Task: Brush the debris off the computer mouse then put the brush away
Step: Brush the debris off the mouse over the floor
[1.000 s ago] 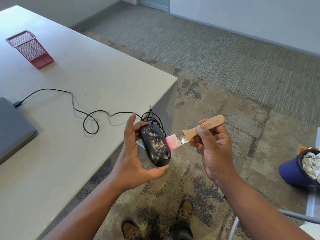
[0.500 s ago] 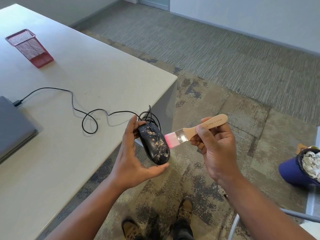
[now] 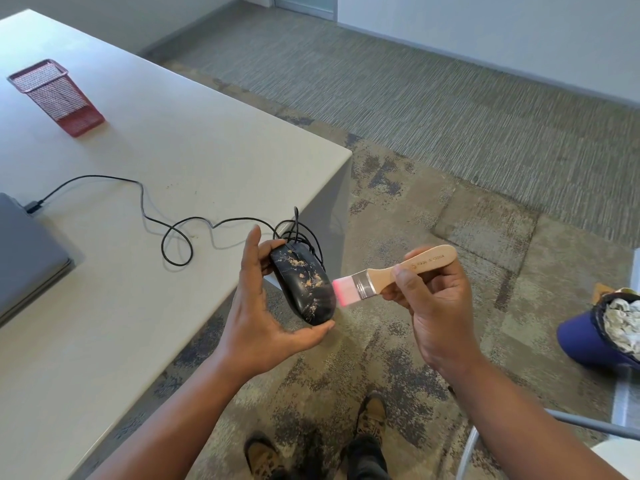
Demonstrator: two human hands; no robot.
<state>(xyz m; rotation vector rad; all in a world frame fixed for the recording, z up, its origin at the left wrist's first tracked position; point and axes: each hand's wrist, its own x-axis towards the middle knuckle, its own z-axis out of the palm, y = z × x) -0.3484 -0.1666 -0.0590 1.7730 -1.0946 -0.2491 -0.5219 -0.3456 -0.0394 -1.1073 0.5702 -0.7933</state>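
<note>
— Head view: what do your hands have?

— My left hand (image 3: pixel 258 327) grips the computer mouse (image 3: pixel 303 284) just off the tabletop (image 3: pixel 173 157) corner, long axis running away from me. My right hand (image 3: pixel 433 299) is closed on the brush (image 3: pixel 388 276), its bristles touching the mouse's right flank.

— Any writing?

— A stamp on the handle, too small to read.

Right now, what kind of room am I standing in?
Most likely an office. A white desk carries a closed grey laptop with the mouse cable plugged into it and a red mesh pen holder, and the floor is patterned commercial carpet tile.
</note>
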